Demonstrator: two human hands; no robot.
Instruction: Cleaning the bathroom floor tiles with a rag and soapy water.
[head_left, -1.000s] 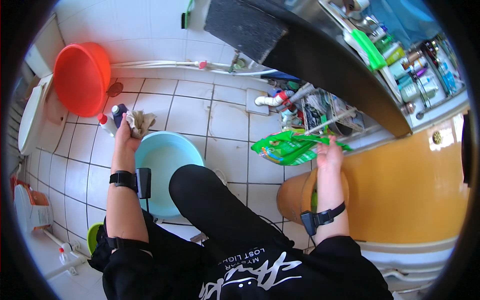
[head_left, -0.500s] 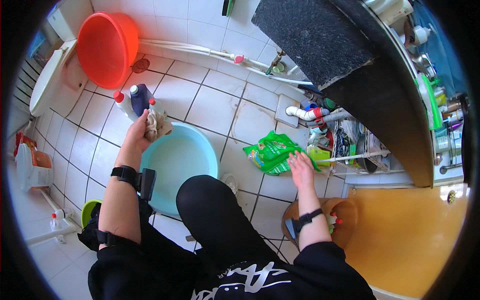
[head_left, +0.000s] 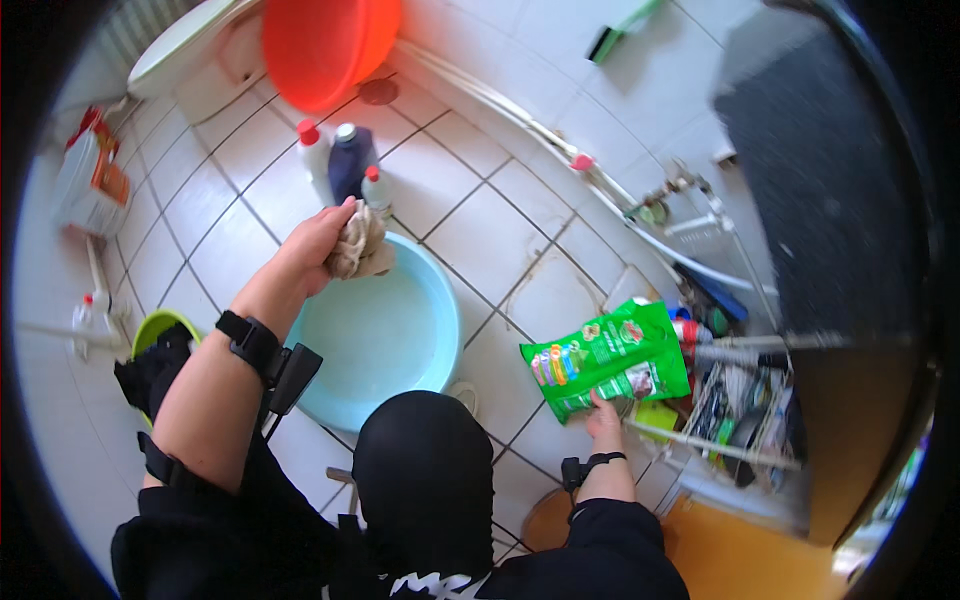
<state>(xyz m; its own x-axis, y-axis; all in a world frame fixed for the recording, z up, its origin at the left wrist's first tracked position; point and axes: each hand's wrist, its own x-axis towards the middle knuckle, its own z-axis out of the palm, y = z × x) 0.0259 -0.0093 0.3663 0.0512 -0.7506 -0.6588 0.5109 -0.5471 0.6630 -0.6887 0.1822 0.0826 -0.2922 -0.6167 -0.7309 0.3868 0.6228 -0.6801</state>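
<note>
Tiled floor (head_left: 500, 365) runs between the pale blue basin (head_left: 380, 340) and the green bag (head_left: 605, 360), where a hand can pass. Three bottles (head_left: 350, 165) stand just beyond the left hand (head_left: 318, 245); the person's knee (head_left: 420, 450) blocks the basin's near right side; a wire rack (head_left: 715, 446) crowds the right hand (head_left: 605, 420).

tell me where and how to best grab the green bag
Probably by the near edge of the green bag, pinched between thumb and fingers from the person's side: the bag looks soft and broad, that edge faces the person and the right hand is at it, while the rack crowds its right side.
</note>
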